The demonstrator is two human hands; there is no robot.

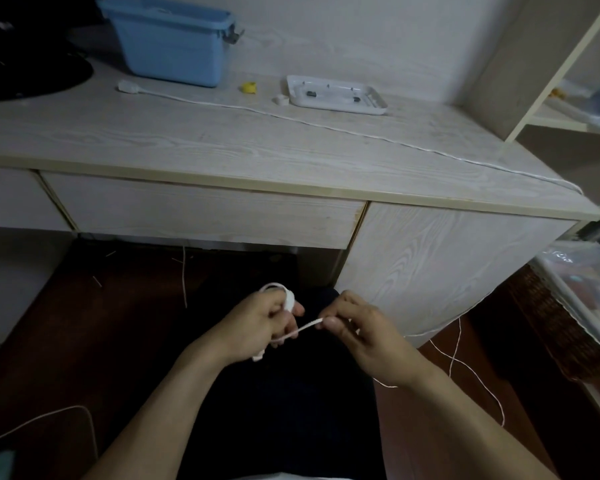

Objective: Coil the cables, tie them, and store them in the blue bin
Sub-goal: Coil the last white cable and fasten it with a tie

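My left hand (260,323) grips a small white coil of cable (284,299) looped around its fingers, below the desk's front edge. A short taut stretch of that white cable (302,330) runs to my right hand (361,336), which pinches it. A second long white cable (291,119) lies across the desk top, its plug near the blue bin (170,46) at the back left, and it drops off the right edge to the floor (465,365). The bin stands open-topped.
A white tray (336,95) sits mid-desk with a small white cap (280,99) and a yellow object (248,86) beside it. A dark round base (32,77) is at the far left. Shelves (568,109) and a clear box (586,282) stand at the right.
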